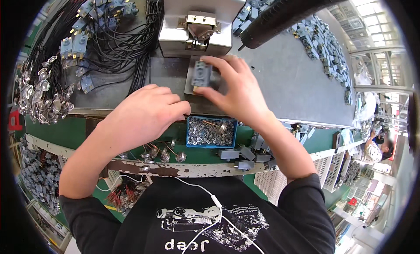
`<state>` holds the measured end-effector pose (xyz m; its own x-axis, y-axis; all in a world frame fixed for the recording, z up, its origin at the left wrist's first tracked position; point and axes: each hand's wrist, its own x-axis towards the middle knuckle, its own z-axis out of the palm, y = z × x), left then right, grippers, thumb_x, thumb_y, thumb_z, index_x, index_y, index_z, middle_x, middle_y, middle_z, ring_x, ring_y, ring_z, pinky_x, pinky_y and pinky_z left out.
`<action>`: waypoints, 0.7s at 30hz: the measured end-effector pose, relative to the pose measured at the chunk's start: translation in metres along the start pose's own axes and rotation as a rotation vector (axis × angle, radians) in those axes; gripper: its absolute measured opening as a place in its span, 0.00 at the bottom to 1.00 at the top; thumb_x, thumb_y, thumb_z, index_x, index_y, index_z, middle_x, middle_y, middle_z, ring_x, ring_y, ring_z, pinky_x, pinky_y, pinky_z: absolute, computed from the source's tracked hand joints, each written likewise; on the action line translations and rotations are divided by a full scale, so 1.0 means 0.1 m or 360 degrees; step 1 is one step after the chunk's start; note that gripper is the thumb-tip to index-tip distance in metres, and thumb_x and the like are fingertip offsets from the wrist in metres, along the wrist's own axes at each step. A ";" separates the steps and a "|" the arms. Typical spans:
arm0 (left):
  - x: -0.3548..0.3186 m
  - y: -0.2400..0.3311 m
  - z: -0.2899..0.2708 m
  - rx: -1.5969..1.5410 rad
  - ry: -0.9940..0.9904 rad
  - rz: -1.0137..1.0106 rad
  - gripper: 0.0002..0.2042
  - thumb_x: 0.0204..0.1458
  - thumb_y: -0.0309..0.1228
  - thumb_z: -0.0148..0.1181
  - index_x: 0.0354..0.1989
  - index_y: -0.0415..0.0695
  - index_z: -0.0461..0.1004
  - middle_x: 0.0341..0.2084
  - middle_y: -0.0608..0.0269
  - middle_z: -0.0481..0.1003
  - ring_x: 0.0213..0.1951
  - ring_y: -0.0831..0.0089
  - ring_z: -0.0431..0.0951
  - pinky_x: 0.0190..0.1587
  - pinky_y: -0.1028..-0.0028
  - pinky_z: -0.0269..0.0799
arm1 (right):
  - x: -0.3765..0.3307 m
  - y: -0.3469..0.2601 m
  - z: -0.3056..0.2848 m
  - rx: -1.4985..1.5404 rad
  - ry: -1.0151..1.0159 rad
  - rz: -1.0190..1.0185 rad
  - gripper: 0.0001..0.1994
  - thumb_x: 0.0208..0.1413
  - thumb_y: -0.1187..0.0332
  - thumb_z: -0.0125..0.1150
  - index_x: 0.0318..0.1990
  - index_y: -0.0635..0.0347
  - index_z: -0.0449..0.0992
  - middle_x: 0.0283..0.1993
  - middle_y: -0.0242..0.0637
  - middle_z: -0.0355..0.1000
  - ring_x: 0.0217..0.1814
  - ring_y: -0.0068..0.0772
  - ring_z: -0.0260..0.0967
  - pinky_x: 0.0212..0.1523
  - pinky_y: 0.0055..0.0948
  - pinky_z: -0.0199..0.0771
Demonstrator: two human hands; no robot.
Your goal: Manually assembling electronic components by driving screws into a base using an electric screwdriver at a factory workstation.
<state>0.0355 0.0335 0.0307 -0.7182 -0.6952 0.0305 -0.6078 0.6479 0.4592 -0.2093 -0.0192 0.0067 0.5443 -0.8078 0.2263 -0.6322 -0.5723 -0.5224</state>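
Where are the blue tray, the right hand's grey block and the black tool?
Blue tray (210, 146), head view: near rim.
Held grey block (201, 74), head view: blurred upper face.
Black tool (282, 18), head view: thick barrel.

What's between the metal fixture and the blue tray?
In the head view: the grey block held in the right hand, then metal tabletop up to its front edge. Not a bare stretch.

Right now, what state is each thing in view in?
Grey block: held, blurred
Right hand: pinching that block
Left hand: fingers curled, grip unclear
Blue tray: open, holding small metal parts
Black tool: tilted, tip toward lower left
Black wires: bundled
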 end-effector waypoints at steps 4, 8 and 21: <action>-0.02 -0.01 0.00 0.0000 0.0027 -0.0004 0.06 0.53 0.29 0.66 0.38 0.45 0.77 0.32 0.62 0.76 0.40 0.62 0.76 0.48 0.64 0.71 | -0.08 0.10 -0.04 -0.0125 0.0028 0.0038 0.29 0.52 0.60 0.75 0.61 0.56 0.76 0.52 0.44 0.73 0.57 0.48 0.70 0.59 0.42 0.71; 0.00 -0.01 -0.01 -0.0017 0.0029 0.0019 0.06 0.54 0.29 0.66 0.38 0.45 0.77 0.31 0.62 0.76 0.40 0.62 0.76 0.48 0.64 0.71 | 0.02 -0.01 -0.10 -0.0309 0.0005 -0.0051 0.28 0.53 0.59 0.74 0.61 0.57 0.75 0.53 0.44 0.73 0.56 0.48 0.70 0.58 0.41 0.72; -0.03 0.00 -0.06 0.0006 0.0032 0.0010 0.06 0.55 0.29 0.65 0.39 0.45 0.78 0.32 0.63 0.75 0.41 0.62 0.76 0.48 0.64 0.71 | 0.10 -0.06 -0.29 -0.0381 -0.0115 -0.0386 0.18 0.54 0.67 0.71 0.52 0.58 0.79 0.39 0.37 0.78 0.43 0.44 0.75 0.45 0.40 0.77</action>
<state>0.0396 0.0343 0.0357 -0.7150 -0.6972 0.0512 -0.6045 0.6534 0.4558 -0.2159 -0.0284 0.0357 0.7268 -0.6370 0.2567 -0.5863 -0.7702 -0.2512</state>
